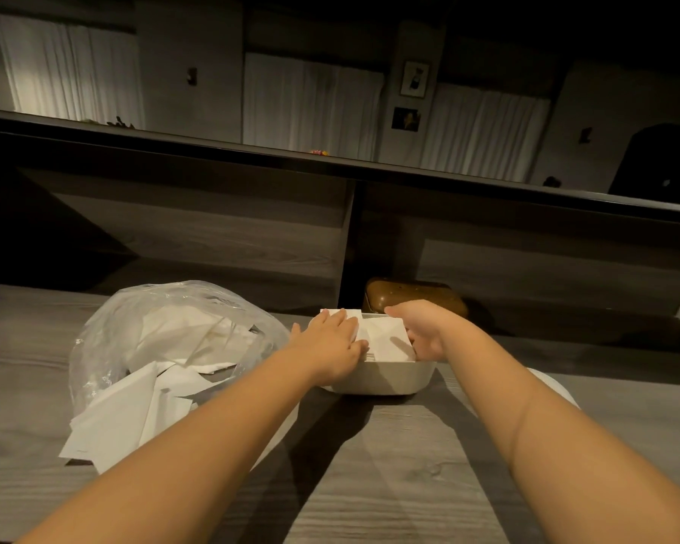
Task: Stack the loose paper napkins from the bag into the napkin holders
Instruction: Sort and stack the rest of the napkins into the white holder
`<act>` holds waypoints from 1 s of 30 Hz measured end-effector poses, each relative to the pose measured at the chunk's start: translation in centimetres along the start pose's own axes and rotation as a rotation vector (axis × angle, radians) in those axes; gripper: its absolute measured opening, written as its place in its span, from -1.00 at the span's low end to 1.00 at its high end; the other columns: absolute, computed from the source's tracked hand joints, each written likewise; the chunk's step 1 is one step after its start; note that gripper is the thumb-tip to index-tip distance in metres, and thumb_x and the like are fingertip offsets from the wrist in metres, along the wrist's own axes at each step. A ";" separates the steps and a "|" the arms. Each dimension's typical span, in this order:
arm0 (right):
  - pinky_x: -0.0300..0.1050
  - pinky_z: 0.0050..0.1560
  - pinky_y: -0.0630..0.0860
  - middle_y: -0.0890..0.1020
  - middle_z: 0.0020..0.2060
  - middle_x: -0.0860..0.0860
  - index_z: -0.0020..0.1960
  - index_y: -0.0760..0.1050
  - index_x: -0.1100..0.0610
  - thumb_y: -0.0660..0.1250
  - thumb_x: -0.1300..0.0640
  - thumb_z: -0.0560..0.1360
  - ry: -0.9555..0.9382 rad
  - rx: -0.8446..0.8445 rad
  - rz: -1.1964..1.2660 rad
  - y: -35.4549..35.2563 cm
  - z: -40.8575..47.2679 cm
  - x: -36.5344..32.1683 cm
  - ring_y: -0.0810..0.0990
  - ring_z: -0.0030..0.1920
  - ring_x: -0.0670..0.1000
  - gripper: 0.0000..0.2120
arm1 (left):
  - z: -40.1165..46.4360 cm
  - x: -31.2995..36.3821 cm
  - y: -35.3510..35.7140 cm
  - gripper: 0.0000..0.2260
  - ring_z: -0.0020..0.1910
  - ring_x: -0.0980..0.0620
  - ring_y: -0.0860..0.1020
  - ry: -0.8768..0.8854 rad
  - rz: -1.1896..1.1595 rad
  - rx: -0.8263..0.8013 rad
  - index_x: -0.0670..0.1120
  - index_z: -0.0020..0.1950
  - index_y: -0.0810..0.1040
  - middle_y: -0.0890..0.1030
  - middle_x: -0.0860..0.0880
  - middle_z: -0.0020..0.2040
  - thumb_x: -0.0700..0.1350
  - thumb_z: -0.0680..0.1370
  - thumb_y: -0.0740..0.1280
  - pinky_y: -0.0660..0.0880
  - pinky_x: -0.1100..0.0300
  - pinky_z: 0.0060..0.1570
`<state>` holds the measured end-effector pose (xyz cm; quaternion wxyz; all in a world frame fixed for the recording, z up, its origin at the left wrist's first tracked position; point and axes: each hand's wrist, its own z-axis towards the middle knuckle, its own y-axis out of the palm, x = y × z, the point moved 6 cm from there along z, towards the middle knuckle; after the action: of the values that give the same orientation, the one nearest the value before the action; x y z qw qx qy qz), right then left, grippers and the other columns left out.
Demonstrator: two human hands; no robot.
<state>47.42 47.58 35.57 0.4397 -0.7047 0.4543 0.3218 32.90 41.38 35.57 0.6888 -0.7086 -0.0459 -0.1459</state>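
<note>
Bag (173, 331): thin clear plastic, on the tabletop (409, 484) at left, mouth toward the camera; probably slippery and crackly, so better to reach in than to lift it.
Loose napkins (114, 418): white folded paper spilling from the bag's mouth; light, limp, easily creased, best pinched by a folded edge a few at a time. How many are inside is hidden by the crumpled plastic.
Left hand (330, 339): lies flat on the napkin stack (385, 335), fingers straight and close together, pressing down.
Napkin holder (381, 376): 1 pale, rounded tray right of the bag, stack inside it; its depth cannot be judged.
Right hand (424, 331): at the stack's right edge, fingers curled down out of sight; whether they pinch paper, I cannot tell.
Brown object (413, 298): behind the holder, half hidden, identity unclear.
Pale shape (554, 386): under the right forearm, mostly covered.
</note>
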 end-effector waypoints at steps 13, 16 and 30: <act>-0.08 -0.16 0.51 0.57 -0.26 0.06 -0.16 0.52 0.13 0.20 0.16 0.61 -0.668 0.142 -0.517 7.0 -9.4 -6.1 0.52 -0.24 -0.02 -0.79 | -4.6 -1.0 -5.0 -0.72 0.31 -0.03 0.45 0.108 -0.271 0.295 -0.06 0.31 0.49 0.54 -0.06 0.28 -0.10 0.67 0.09 0.32 -0.03 0.40; -0.19 -0.26 0.46 0.58 -0.29 0.02 -0.17 0.53 0.11 0.19 0.14 0.63 -0.676 -0.007 -0.450 11.1 -10.6 -6.1 0.53 -0.27 -0.06 -0.75 | -7.7 -4.4 -5.8 -0.79 -0.01 0.10 0.53 -0.001 -0.244 0.263 -0.01 0.15 0.53 0.60 0.02 0.07 -0.14 0.66 0.12 0.47 0.19 0.03; -0.20 0.00 0.55 0.58 -0.06 -0.06 -0.01 0.54 -0.01 0.30 0.21 0.54 -0.691 -0.183 -0.711 22.7 -9.8 -2.5 0.54 -0.05 -0.05 -0.86 | -18.1 -21.9 -4.7 -0.81 -0.09 0.05 0.54 -0.507 -0.118 0.162 -0.04 0.12 0.50 0.58 -0.01 -0.03 0.02 0.65 0.17 0.46 0.19 -0.14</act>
<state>26.05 34.97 34.22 0.5832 -0.7039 -0.0159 0.4051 8.15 26.71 34.29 0.7001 -0.6612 -0.2696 0.0007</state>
